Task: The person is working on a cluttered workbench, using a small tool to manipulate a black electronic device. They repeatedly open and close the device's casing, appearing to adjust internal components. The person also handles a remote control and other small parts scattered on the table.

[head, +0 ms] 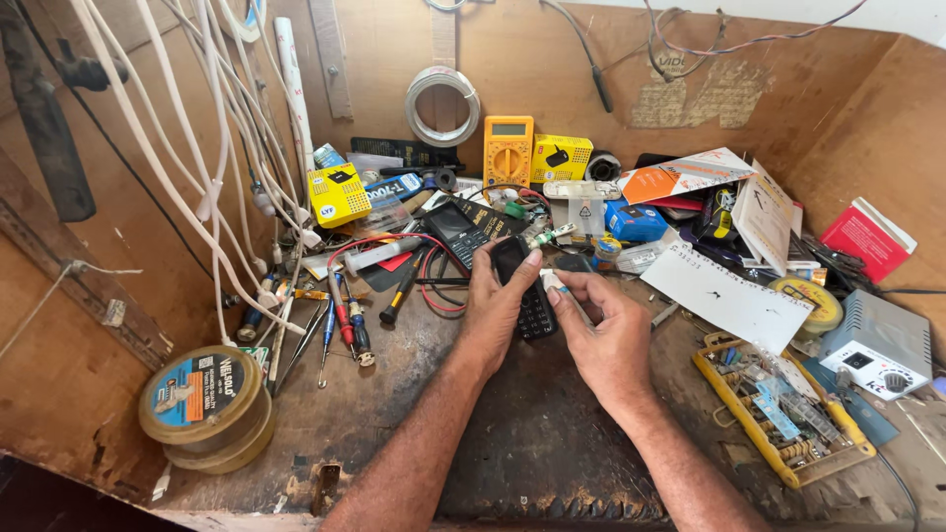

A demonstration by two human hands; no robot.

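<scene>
My left hand [495,307] grips a small black keypad phone [532,307] at mid-bench, thumb resting on its upper part. My right hand [603,333] is closed around a small white-tipped tool [554,284] whose tip touches the phone's right edge near the top. Both forearms reach in from the bottom edge. Another black keypad phone [455,229] lies on the bench just behind my left hand.
Screwdrivers and tweezers [340,320] lie at left beside wire spools [205,404]. A yellow multimeter [508,150], yellow boxes, a blue box and papers crowd the back. A yellow parts tray [778,414] and a grey power unit [877,347] sit at right. White cables hang at upper left.
</scene>
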